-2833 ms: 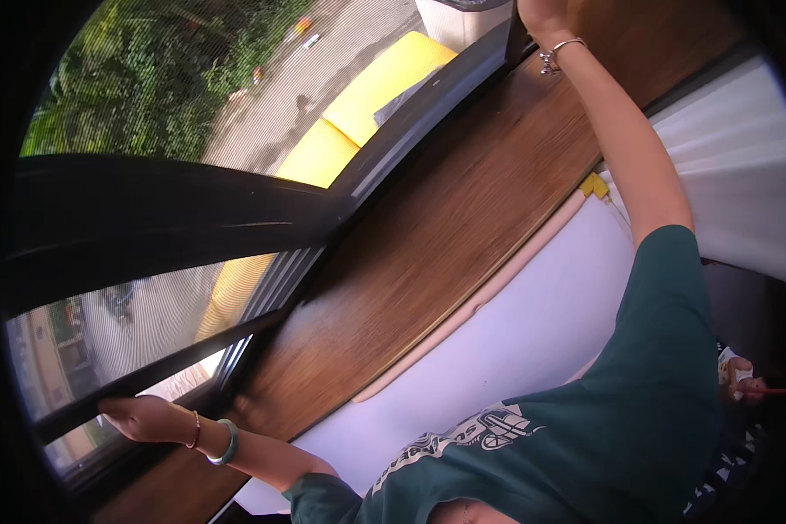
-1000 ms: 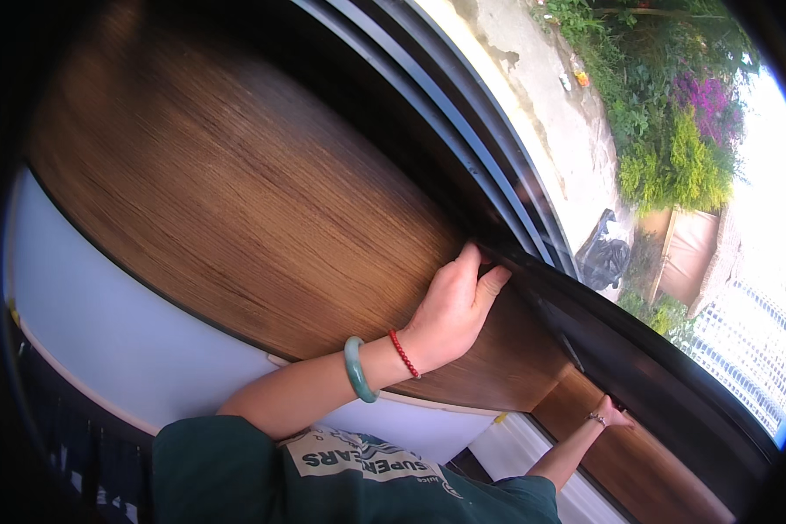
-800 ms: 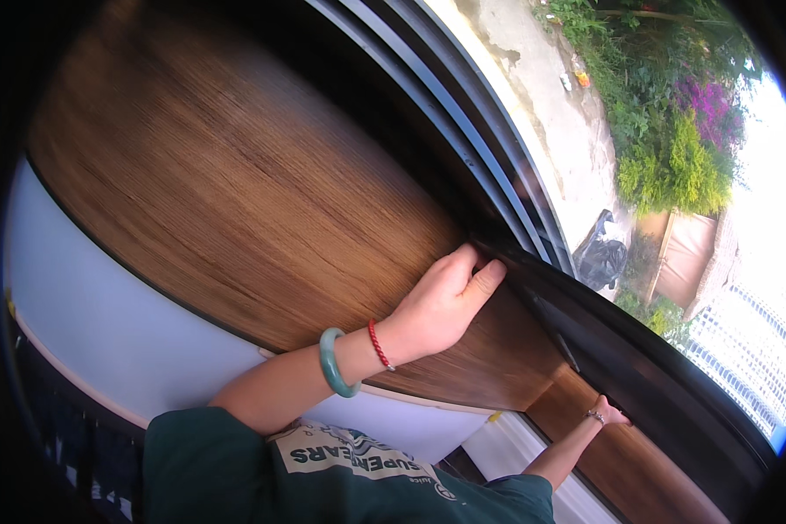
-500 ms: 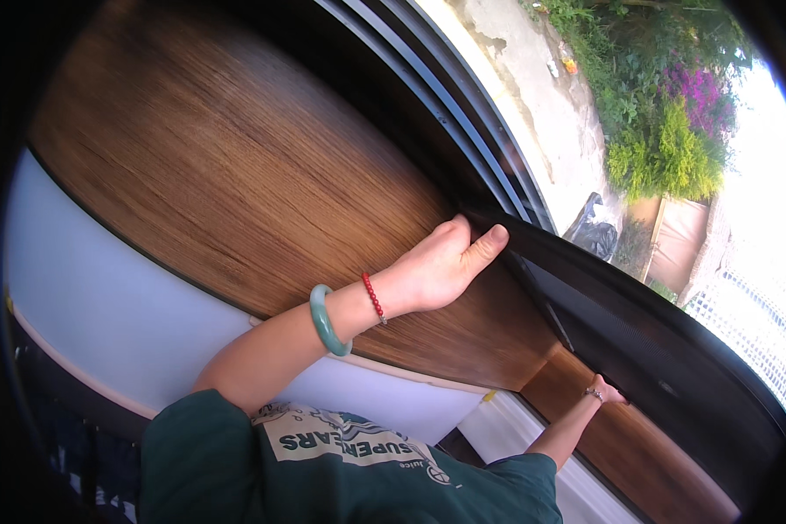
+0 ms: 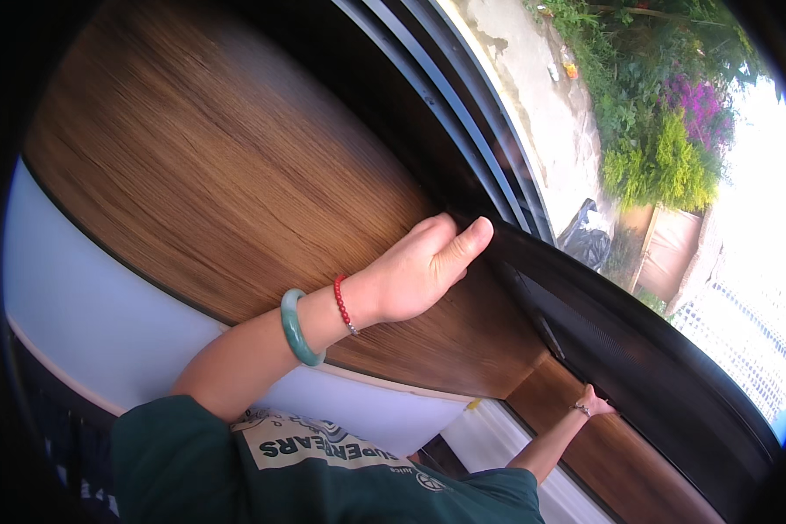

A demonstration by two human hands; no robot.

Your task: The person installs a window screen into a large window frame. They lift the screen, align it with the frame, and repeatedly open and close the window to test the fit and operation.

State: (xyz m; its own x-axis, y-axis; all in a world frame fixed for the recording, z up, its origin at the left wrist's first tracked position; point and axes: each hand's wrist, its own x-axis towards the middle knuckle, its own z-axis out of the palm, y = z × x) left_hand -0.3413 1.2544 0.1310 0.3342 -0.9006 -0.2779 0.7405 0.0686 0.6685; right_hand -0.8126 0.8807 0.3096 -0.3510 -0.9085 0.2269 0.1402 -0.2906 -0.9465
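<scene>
A long black window frame [image 5: 637,323] slants across the right side, with a dark panel inside it. My left hand [image 5: 419,272] grips the frame near its left end, fingers curled behind the edge and thumb sticking up along it. A green bangle [image 5: 300,327] and a red bead bracelet [image 5: 342,303] circle that wrist. Farther right, my right hand [image 5: 597,403] is at the frame's lower edge, its fingers partly hidden against the dark frame. A thin chain bracelet [image 5: 582,409] is on the right wrist. A slim dark strip [image 5: 546,325] shows beside the frame's inner edge.
Brown wood-grain boards [image 5: 236,175] line the recess under the window. Metal tracks [image 5: 463,113] run along its outer side. White panel [image 5: 96,262] lies on my side. Outside are a concrete ledge [image 5: 533,79], a black plastic bag [image 5: 588,236], shrubs [image 5: 664,162] and a building.
Both hands and the frame sit slightly farther left and lower in the picture, as the view shifts a little. The grip of both hands looks the same.
</scene>
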